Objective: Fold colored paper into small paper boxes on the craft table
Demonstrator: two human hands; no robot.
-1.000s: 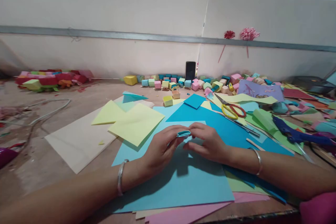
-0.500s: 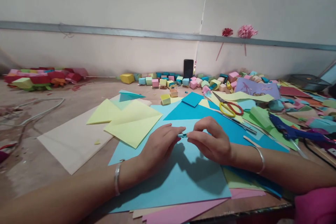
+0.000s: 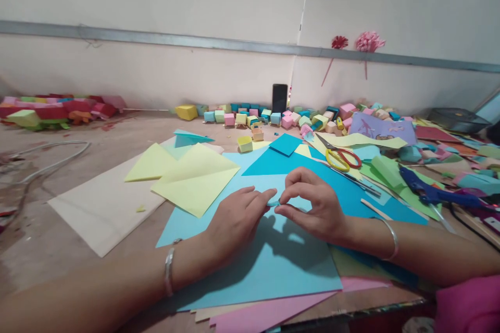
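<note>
Between my two hands is a small light-blue piece of paper [image 3: 274,202], mostly hidden by the fingers. My left hand [image 3: 240,218] pinches its left end, with the fingers laid close together. At the other end, the thumb and fingertips of my right hand [image 3: 312,208] grip it. Both hands are just above a large light-blue sheet [image 3: 289,276], on which their shadows fall. Beyond them lies a darker blue sheet [image 3: 261,161] with a small folded blue square [image 3: 286,144] on top. Pale yellow sheets [image 3: 199,179] rest to the left of my hands.
Scissors [image 3: 339,158], tweezers [image 3: 361,183] and a blue glue gun [image 3: 425,192] lie to the right. Small paper boxes [image 3: 229,119] line the wall, near an upright phone [image 3: 279,98]. A white cable [image 3: 74,153] curves at the left. Pink sheets [image 3: 269,315] stick out by the front edge.
My right hand's fingers have shifted slightly on the small paper, which now looks a little more tilted. The whole view has moved slightly. Both hands keep their grip.
</note>
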